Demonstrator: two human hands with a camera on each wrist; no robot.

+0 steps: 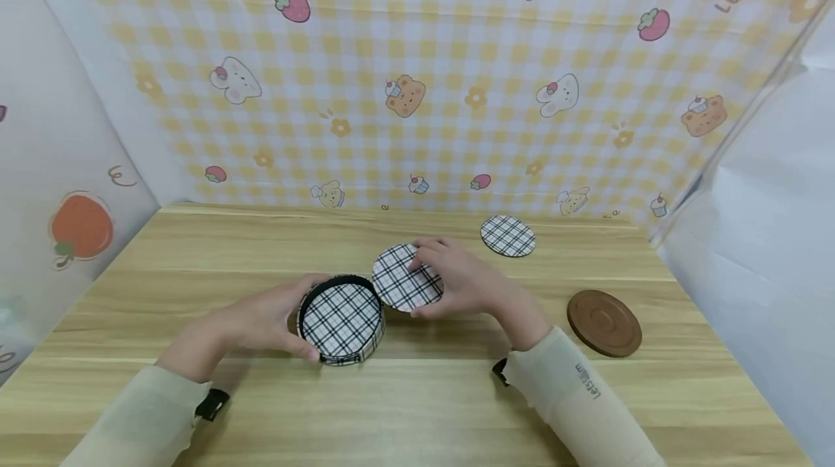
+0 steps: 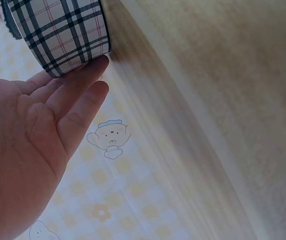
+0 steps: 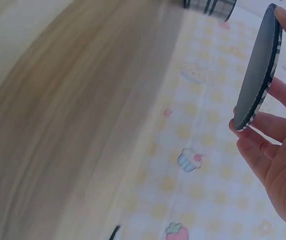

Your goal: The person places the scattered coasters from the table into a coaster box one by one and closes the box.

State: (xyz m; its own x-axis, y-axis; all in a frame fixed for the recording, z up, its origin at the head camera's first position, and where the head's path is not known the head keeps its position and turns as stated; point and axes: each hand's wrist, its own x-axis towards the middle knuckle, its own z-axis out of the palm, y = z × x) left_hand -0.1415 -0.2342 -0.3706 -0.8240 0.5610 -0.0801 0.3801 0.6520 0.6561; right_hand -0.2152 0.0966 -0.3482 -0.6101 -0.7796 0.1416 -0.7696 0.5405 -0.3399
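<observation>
My left hand (image 1: 264, 322) grips a round black-and-white plaid coaster holder (image 1: 374, 345), its thumb on the near side and fingers round the far side. Inside the dark rim shows a round plaid surface (image 1: 342, 318). The left wrist view shows the holder's plaid side wall (image 2: 68, 35) above the fingers. Just right of the holder, my right hand (image 1: 466, 282) pinches a round plaid coaster (image 1: 396, 280) by its edge. In the right wrist view this coaster (image 3: 257, 75) is tilted, with a plain grey underside and dark stitched edge.
Another plaid coaster (image 1: 507, 236) lies flat at the back right of the wooden table (image 1: 417, 409). A brown round coaster (image 1: 604, 323) lies to the right of the right forearm. A yellow checked cloth (image 1: 443, 39) hangs behind the table.
</observation>
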